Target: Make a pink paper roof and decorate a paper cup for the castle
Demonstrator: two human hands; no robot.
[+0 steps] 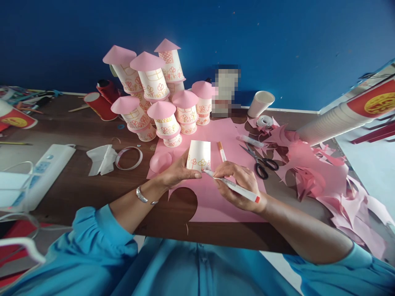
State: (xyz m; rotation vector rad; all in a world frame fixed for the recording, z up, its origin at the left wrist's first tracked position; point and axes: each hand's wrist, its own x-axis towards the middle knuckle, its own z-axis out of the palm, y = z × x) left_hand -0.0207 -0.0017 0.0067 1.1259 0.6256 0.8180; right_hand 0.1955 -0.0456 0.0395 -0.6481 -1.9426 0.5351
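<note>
My left hand [177,170] is closed around a white paper cup [199,152], its thumb along the lower edge. Flowers in red and yellow are drawn on the lower part of the cup; its upper part is plain white. In my right hand [239,185] is a white marker [236,188] with a red end, held like a pen. Its tip meets the lower right of the cup's drawing. Beneath both hands lies a pink paper sheet [212,209] with a round piece cut out. A second marker [221,151], with an orange end, rests on the sheet behind the cup.
Decorated cup towers [160,113] with pink cone roofs stand behind. Scissors [262,162], a glue stick [251,141] and pink scraps [321,164] lie to the right, below a long cup stack [336,119]. Leftward are a tape roll [128,158] and a power strip [46,172].
</note>
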